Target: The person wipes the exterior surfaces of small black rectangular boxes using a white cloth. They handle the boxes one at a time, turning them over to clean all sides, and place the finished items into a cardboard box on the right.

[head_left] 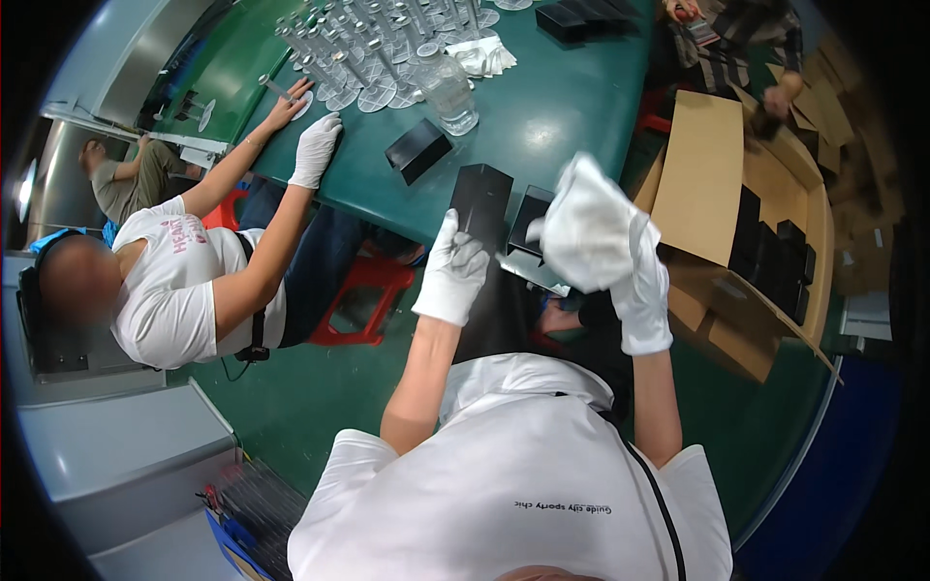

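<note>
Your left grip has its fingers curled around the lower end of a tall black box, at the near edge of the green worktop. Your right grip is bunched on a white cloth; cloth is motion-blurred and hides most of the fingers. Second black box just right of the first, partly behind the cloth; can't tell if it's touched. Another black box lies farther up the worktop, near a clear bottle. Beyond: clustered stemmed pieces on round bases. Open carton to your right, black boxes inside. Co-worker seated to your left.
</note>
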